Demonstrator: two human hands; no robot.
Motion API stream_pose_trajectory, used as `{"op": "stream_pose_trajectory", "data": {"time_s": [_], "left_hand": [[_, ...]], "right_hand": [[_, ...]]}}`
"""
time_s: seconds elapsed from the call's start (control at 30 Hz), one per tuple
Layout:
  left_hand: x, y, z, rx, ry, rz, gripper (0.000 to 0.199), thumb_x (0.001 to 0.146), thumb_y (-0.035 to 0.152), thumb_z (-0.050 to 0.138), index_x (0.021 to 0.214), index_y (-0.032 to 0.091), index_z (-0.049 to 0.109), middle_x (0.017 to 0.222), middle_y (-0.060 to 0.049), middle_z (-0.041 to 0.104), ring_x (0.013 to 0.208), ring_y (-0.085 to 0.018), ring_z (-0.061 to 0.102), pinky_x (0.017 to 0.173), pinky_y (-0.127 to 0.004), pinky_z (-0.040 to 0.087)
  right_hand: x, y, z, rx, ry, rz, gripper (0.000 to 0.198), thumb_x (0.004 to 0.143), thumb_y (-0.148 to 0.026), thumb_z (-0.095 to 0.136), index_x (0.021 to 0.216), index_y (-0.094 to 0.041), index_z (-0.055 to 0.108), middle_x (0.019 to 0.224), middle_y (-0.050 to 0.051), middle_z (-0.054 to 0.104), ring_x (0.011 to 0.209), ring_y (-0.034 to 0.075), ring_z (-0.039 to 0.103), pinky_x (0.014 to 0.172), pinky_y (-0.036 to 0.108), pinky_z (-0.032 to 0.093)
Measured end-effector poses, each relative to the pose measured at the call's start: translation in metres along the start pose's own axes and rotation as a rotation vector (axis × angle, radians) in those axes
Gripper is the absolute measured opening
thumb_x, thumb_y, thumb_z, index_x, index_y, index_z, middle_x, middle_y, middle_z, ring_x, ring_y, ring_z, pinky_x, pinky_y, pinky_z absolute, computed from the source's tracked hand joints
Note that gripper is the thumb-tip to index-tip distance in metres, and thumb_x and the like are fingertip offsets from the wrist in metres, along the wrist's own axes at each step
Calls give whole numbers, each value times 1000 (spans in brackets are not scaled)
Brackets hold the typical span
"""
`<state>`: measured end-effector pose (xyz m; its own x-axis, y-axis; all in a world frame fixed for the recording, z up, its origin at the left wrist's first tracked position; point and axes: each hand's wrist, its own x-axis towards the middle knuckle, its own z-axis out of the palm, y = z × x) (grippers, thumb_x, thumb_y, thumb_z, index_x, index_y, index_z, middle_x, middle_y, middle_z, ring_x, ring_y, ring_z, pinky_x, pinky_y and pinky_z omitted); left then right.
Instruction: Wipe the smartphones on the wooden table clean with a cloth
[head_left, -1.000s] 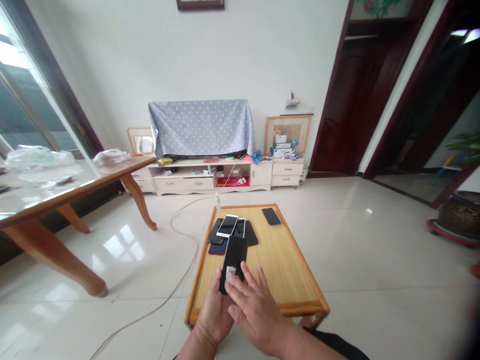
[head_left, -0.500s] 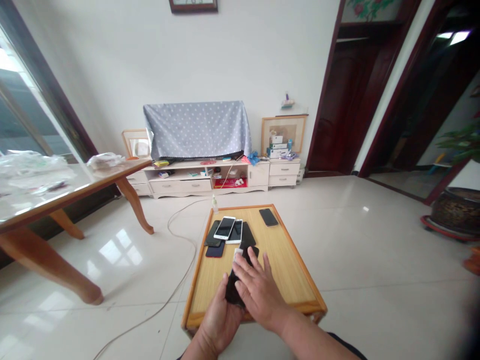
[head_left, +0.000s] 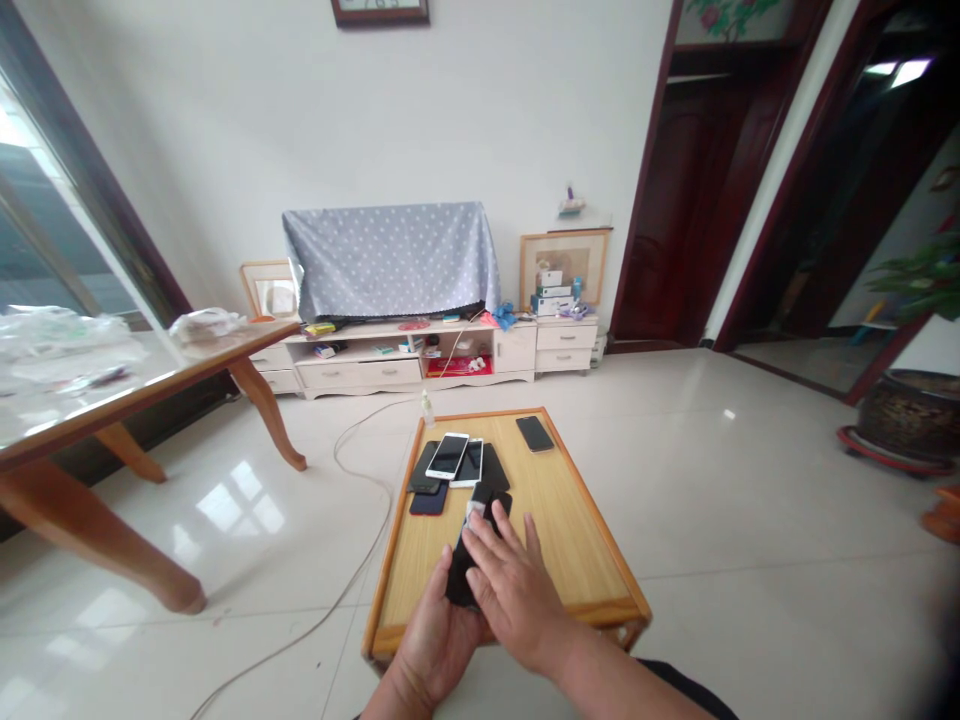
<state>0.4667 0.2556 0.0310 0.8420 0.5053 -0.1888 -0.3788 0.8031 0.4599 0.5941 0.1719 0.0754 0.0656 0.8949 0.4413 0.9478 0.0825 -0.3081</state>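
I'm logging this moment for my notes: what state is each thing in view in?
Held phone: tilted, gripped near its lower end
Left hand: curled around the phone
Right hand: open, fingers spread over the phone
White scrap: at the right fingertips
Upper white phone: screen dark, face up
Lone phone: lying flat, apart
Bottle: upright
Dotted cloth: draped
Long drawer: shut

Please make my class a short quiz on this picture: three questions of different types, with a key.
1. True or false: the left hand holds a dark phone.

2. Where on the low table does the lone phone lie?
A near left corner
B far right corner
C near right corner

3. How many white phones lie on that table?

Key: 1 true; 2 B; 3 two.
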Motion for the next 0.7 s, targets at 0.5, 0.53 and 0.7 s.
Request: {"op": "stream_pose_trajectory", "data": {"time_s": [0.5, 0.53, 0.7], "left_hand": [[2, -6, 4, 60, 13, -49, 56, 97, 52, 44, 147, 26, 41, 140, -7, 58, 124, -22, 57, 104, -36, 41], [1, -8, 5, 87, 22, -58, 56, 97, 52, 44, 146, 26, 42, 137, -8, 60, 118, -23, 60, 97, -35, 45], [0, -12, 6, 158, 69, -41, 54, 95, 52, 49, 138, 20, 52, 123, -12, 68, 91, -20, 65, 67, -28, 44]], "right_hand": [[-4, -6, 7, -9, 50, -21, 51, 102, -28, 38, 152, -25, 32, 159, 5, 29, 148, 28, 21, 118, 64, 14], [1, 2, 6, -20, 79, 5, 51, 101, -26, 37, 152, -24, 33, 158, 6, 30, 148, 28, 20, 118, 64, 14], [7, 28, 8, -12, 161, 121, 52, 102, -22, 32, 154, -20, 29, 160, 9, 25, 149, 25, 20, 119, 59, 18]]}}
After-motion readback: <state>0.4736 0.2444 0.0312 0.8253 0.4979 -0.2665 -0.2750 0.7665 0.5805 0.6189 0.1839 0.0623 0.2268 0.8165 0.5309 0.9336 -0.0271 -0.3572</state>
